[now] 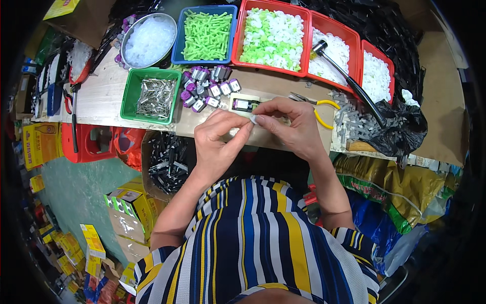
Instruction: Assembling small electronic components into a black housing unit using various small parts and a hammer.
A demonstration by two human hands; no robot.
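My left hand (218,136) and my right hand (294,125) meet at the table's near edge, fingertips pinched together on a small white plastic piece (253,119). Its exact shape is mostly covered by my fingers. Just beyond the fingertips sits a cream holder block (236,103) with a small silver-and-purple part (243,105) in it. To its left lies a loose pile of similar silver-and-purple parts (208,87). Yellow-handled pliers (324,112) rest on the table right of my right hand.
Along the back stand a metal bowl (173,38) of clear pieces, a blue bin (175,54) of green pieces and red bins (307,38) of white and green pieces. A green bin (125,107) holds metal pins. A hammer (349,80) leans across one red bin beside a black bag (400,133).
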